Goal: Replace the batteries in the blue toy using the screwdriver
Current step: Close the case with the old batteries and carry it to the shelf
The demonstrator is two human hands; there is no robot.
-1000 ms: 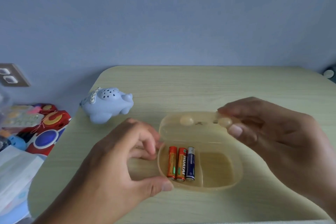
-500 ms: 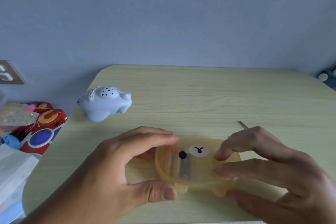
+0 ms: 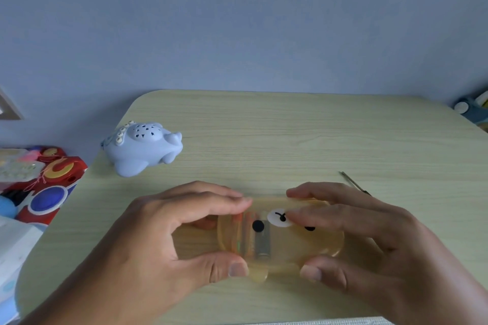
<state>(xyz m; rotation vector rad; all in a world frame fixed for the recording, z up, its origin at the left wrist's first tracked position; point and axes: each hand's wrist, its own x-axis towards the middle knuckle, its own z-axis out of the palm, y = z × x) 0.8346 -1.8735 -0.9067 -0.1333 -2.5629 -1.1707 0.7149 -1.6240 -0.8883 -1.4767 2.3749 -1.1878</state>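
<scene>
A translucent yellow box (image 3: 287,248) with a bear face on its lid lies shut on the table near the front edge. Several batteries (image 3: 250,243) show faintly through the lid on its left side. My left hand (image 3: 169,240) grips the box's left end, thumb at the front and fingers at the back. My right hand (image 3: 369,240) grips the right end and covers part of the lid. The blue toy (image 3: 142,148) sits upright at the table's left edge, apart from both hands. A thin screwdriver shaft (image 3: 352,182) pokes out behind my right hand.
The light wooden table (image 3: 290,134) stands against a blue wall. Colourful toys and packaging (image 3: 39,182) lie left of the table. A small object (image 3: 472,108) sits off the far right corner.
The box's lid has come down from open to shut. Both hands have moved onto the two ends of the box, and the screwdriver tip has come into view.
</scene>
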